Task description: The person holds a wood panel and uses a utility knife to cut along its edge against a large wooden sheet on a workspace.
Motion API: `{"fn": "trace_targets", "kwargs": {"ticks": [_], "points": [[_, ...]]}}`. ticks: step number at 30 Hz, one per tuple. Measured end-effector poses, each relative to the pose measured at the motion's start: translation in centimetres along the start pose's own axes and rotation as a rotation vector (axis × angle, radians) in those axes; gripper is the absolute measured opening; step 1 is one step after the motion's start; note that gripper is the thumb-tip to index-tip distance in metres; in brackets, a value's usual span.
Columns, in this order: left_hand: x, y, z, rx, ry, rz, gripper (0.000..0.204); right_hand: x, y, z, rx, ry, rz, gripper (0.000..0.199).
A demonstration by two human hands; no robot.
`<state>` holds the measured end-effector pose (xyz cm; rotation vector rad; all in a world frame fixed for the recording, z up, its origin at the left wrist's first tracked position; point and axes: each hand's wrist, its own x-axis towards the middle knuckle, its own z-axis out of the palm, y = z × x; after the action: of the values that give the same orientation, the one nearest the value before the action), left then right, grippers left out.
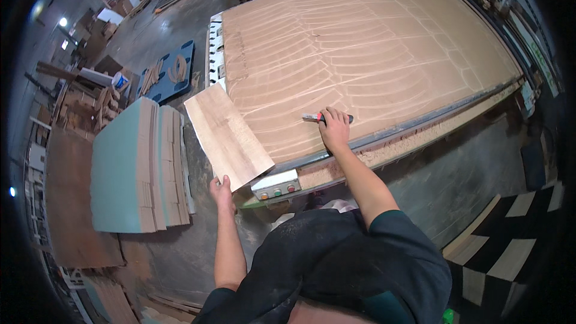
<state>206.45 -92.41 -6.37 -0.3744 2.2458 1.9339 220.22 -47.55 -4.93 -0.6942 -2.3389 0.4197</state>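
Note:
My left hand (222,192) grips the near corner of a thin pale wood-grain board (228,132), thumb along its edge. The board lies slanted over the left corner of a large cutting table and sticks out past its side. My right hand (335,127) is closed around a utility knife (323,118) with a red and black handle, its metal end pointing left toward the board. That hand rests low over the brown table surface (372,54), which is scored with many curved cut lines. The fingers under the board are hidden.
A control box (276,186) with coloured buttons sits at the table's near left corner. Stacked green-faced panels (123,168) stand to the left. Behind them is a blue pallet (171,78) with curved wood offcuts. A black-and-beige patterned stack (504,252) lies at the lower right.

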Motion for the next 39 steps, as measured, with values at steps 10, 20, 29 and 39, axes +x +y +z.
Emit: {"fn": "trace_targets", "kwargs": {"ticks": [10, 20, 29, 39], "points": [[-8.3, -0.6, -2.9, -0.434, -0.112, -0.083, 0.033, -8.9, -0.7, -6.2, -0.083, -0.167, 0.017, 0.038], [-11.9, -1.5, -7.6, -0.373, -0.128, -0.020, 0.033, -8.3, -2.0, -8.7, 0.457, -0.235, 0.523, 0.045], [-14.6, 0.2, -2.6, -0.299, -0.281, 0.015, 0.046, -4.9, 2.2, -13.0, 0.574, -0.243, 0.652, 0.052], [-18.7, 2.9, 20.5, -0.170, -0.203, -0.086, 0.040, 2.9, 23.5, -18.4, 0.039, 0.064, 0.272, 0.048]]}}
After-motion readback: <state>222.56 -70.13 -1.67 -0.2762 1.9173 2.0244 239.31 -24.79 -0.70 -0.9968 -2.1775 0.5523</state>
